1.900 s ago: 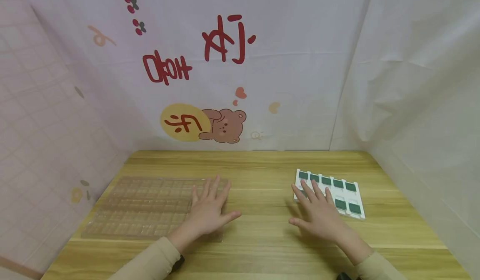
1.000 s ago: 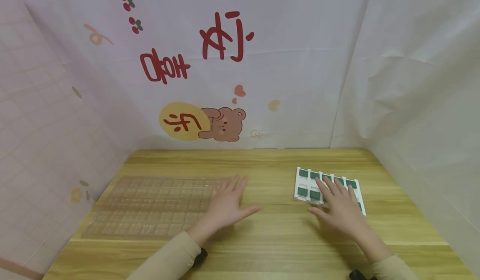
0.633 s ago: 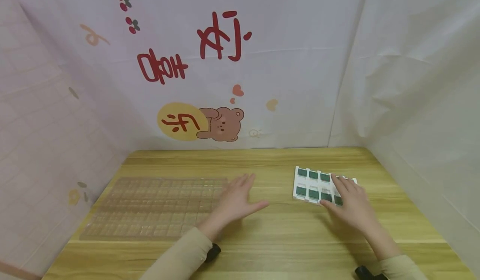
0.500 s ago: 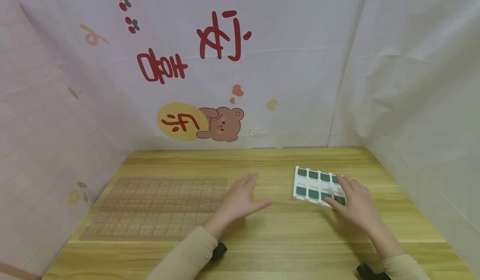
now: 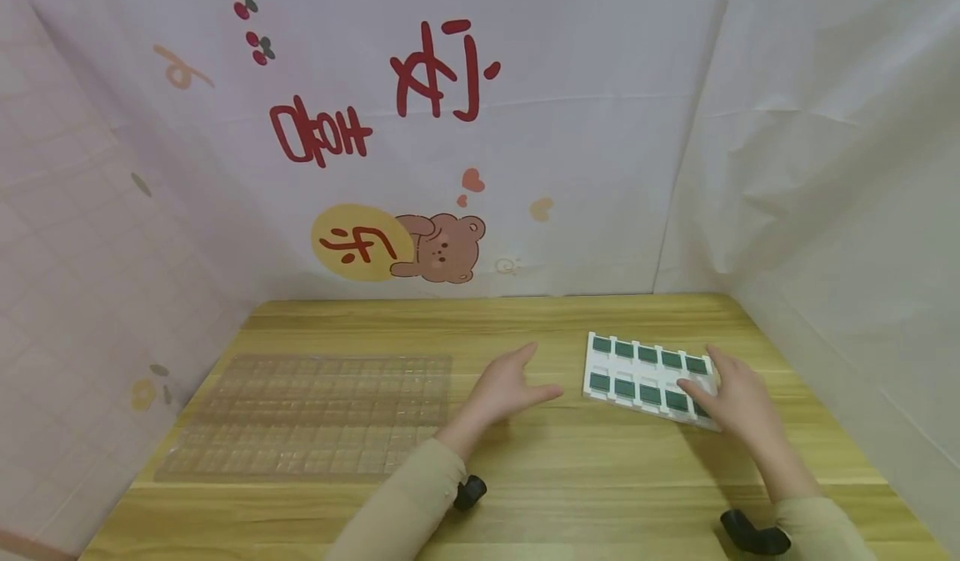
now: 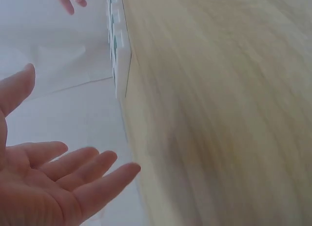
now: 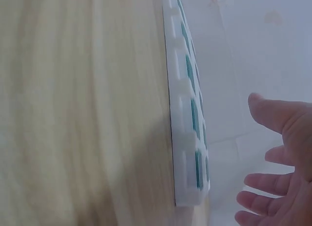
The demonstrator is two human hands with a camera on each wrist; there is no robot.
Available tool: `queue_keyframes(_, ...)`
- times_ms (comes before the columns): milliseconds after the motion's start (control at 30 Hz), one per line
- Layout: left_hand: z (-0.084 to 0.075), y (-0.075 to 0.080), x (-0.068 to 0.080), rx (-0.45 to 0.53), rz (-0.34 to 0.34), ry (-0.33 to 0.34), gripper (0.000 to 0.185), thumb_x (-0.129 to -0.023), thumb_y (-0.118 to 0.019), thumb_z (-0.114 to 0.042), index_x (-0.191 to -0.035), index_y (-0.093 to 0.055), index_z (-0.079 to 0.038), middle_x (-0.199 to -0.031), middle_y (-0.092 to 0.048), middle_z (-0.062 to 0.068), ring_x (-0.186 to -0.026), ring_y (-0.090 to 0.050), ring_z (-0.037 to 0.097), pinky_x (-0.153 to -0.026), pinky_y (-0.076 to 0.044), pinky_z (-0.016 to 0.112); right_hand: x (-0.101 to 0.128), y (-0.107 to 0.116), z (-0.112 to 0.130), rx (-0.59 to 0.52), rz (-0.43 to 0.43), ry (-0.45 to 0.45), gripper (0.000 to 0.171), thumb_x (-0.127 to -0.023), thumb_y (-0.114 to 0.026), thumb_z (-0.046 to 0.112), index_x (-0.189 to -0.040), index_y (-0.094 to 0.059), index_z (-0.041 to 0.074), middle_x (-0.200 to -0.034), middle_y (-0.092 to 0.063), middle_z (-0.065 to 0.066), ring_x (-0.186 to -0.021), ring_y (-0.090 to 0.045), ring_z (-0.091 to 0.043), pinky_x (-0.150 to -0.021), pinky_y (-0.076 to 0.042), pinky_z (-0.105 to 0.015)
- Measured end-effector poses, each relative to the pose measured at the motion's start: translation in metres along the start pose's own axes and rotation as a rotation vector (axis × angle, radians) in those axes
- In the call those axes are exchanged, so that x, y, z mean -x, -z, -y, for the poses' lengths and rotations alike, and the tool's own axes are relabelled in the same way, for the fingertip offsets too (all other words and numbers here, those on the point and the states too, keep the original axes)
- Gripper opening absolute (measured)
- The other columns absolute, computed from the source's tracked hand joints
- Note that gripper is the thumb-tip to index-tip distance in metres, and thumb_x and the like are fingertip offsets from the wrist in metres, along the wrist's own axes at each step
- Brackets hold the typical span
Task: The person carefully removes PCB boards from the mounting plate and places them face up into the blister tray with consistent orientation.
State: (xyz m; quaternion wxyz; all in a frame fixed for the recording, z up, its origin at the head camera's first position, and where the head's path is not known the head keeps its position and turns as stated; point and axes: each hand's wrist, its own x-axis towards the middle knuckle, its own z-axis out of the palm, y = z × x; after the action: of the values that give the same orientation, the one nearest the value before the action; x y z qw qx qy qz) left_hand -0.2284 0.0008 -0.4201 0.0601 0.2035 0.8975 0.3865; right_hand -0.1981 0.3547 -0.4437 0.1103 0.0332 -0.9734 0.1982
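Head view: right hand (image 5: 738,398), fingers relaxed, at white tray (image 5: 637,373); left hand (image 5: 504,384) spread above table (image 5: 525,478).

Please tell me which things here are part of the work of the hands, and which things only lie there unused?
In the work:
white tray with green tiles
right hand, at the tray's right end
left hand, open, near the tray's left side

Only lying there:
clear plastic grid tray
wooden table
printed cloth backdrop
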Motion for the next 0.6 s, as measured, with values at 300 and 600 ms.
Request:
queue_keyframes(300, 0.0, -0.015, -0.012, 0.21, -0.011, 0.024, 0.08, -0.085, -0.079, -0.032, -0.149, -0.04, 0.0, -0.143, -0.051, 0.02, -0.12, -0.057, 0.038, -0.095, -0.05, 0.041, -0.002, 0.01, -0.012, -0.057, 0.105, -0.092, 0.082, -0.098, -0.06, 0.041, -0.145, -0.026, -0.017, -0.136, -0.035, -0.047, -0.118, -0.042, -0.063, -0.091, -0.036, -0.071)
queue_keyframes(600, -0.001, -0.03, -0.024, 0.317, -0.054, 0.091, 0.073, -0.084, -0.081, -0.024, -0.145, -0.048, -0.003, -0.132, -0.06, 0.019, -0.116, -0.061, 0.035, -0.087, -0.054, 0.038, -0.008, 0.015, -0.023, -0.115, 0.192, -0.212, 0.083, -0.095, -0.063, 0.035, -0.148, -0.021, -0.013, -0.13, -0.045, -0.043, -0.118, -0.042, -0.062, -0.09, -0.036, -0.069)
